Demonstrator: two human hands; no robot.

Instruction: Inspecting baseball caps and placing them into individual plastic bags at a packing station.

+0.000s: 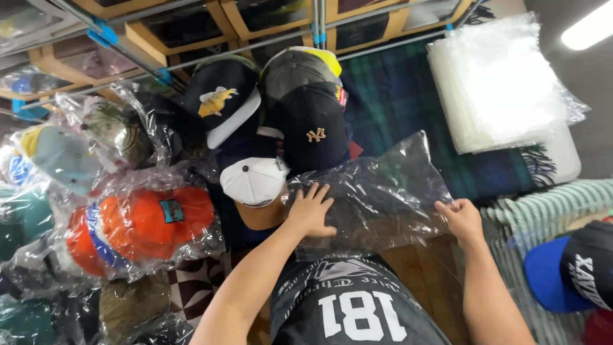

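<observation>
The left hand lies flat, fingers spread, on a clear plastic bag; the right hand pinches the bag's edge, beside stacked caps.

A cap stockroom: bagged caps, storage shelves.

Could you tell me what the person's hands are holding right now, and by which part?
The right hand pinches the clear plastic bag at its right edge. The left hand lies flat on the bag's left part, pressing rather than gripping.
</observation>
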